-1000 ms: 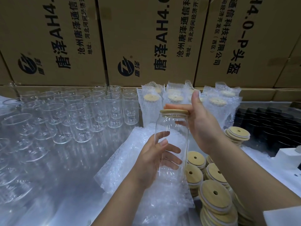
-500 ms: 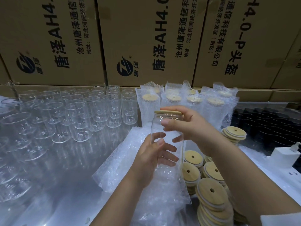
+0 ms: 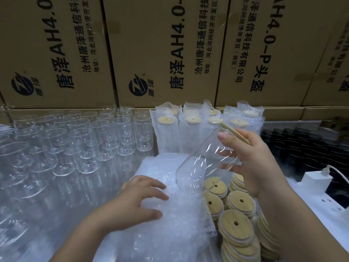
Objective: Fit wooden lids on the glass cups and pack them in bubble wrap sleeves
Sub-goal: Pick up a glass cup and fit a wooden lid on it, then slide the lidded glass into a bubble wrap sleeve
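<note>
My right hand (image 3: 253,159) grips a clear glass cup (image 3: 200,163) near its top, tilted with its base toward the lower left. A wooden lid (image 3: 235,134) sits on the cup's mouth. My left hand (image 3: 139,201) rests with spread fingers on the pile of bubble wrap sleeves (image 3: 170,214) in the middle, holding nothing. Stacks of loose wooden lids (image 3: 236,229) with centre holes lie to the right of the pile. Wrapped, lidded cups (image 3: 190,129) stand in rows at the back.
Many bare glass cups (image 3: 85,140) stand on the left. Cardboard boxes (image 3: 151,50) form a wall behind. Black items (image 3: 302,144) fill a tray at the right, beside a white charger with cable (image 3: 317,178).
My left hand let go of the cup and dropped onto the bubble wrap pile. My right hand took the lidded cup round its top and tilted it.
</note>
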